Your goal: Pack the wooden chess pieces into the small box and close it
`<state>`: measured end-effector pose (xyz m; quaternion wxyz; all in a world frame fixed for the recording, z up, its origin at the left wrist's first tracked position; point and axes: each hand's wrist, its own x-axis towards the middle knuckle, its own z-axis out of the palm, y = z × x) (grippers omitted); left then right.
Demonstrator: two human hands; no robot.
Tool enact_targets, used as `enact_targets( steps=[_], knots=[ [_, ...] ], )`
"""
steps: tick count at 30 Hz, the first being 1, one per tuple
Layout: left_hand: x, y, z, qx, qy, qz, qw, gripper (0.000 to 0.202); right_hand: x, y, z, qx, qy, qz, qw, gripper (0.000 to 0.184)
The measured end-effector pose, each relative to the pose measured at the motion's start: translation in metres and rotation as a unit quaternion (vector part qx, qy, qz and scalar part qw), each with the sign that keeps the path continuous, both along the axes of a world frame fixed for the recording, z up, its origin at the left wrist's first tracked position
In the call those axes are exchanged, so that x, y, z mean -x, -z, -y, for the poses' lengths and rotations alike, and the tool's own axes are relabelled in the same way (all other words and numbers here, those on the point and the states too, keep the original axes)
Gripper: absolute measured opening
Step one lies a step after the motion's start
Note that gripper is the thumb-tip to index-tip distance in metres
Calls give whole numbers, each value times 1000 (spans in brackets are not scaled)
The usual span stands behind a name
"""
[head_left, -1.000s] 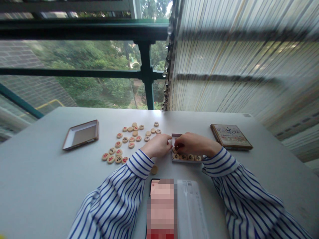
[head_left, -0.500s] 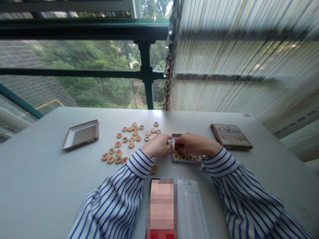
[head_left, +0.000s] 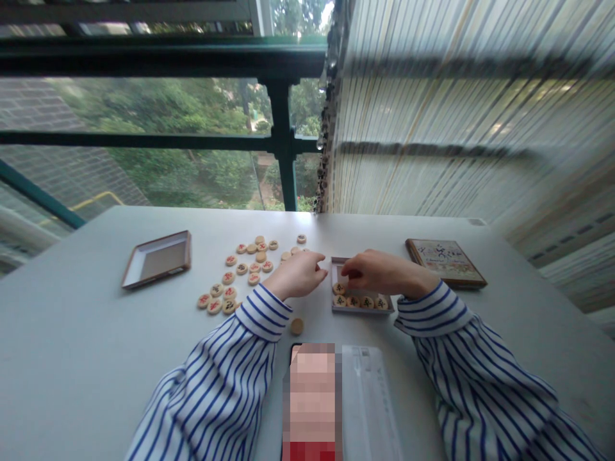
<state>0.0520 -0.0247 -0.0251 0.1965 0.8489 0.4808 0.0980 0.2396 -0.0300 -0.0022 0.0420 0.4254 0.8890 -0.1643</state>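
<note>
My right hand [head_left: 389, 274] hovers over a shallow box [head_left: 362, 312], fingers bent and a little apart, with nothing seen in them. Inside, a row of round wooden Chinese chess pieces [head_left: 368, 303] with black characters runs along the near wall. One more piece [head_left: 339, 289] lies behind the row's left end. Left of the box, my left hand [head_left: 300, 275] is raised with its fingers loosely apart, and I see no piece in it. It partly covers some of the loose pieces [head_left: 254, 279] with red or black characters. A single piece [head_left: 297, 326] lies near my left cuff.
An upturned box lid [head_left: 163, 259] sits at the left of the white table [head_left: 96, 346]. On the right is a flat decorated box [head_left: 446, 262]. A phone [head_left: 295, 349] and a white case [head_left: 369, 403] lie in front of me. Behind are a window and a string curtain.
My right hand has lifted and drawn back right, uncovering the piece behind the row. My left hand has moved slightly left and away from the box's edge.
</note>
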Motion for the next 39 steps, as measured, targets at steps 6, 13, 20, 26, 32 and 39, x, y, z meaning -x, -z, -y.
enact_targets(
  steps=[6,13,20,26,32,39],
  knots=[
    [14,-15,-2,4,-44,16,999,46,-2,1,1,18,6,-14,1000,28],
    [27,-20,-5,2,-55,36,998,45,7,7,4,15,10,17,1000,27],
    [27,-29,-2,4,-67,29,997,42,7,9,3,5,7,34,999,28],
    [26,-36,2,-10,-72,22,997,36,8,9,3,-2,3,32,999,24],
    [28,-30,-2,-13,-79,36,996,37,6,10,4,-3,1,25,1000,22],
    [49,-40,-6,-13,-142,78,987,51,3,7,2,-59,23,23,998,25]
  ],
)
